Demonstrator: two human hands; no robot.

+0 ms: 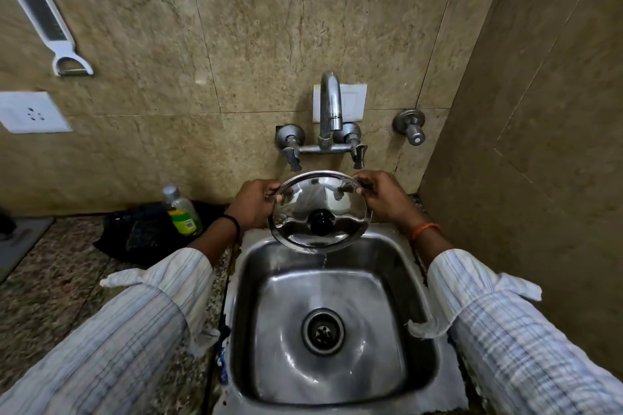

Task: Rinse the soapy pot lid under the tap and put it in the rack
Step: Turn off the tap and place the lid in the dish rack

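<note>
bottle [182, 212] left of held lid [318, 210], apart.

beige marble wall tiles [256, 27], speckled granite counter [50, 280]

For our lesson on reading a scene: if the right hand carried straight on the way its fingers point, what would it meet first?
The right hand points inward across the pot lid it holds by the rim, so beyond the lid itself it would probably meet the left hand on the opposite rim. Depth is hard to judge.
</note>
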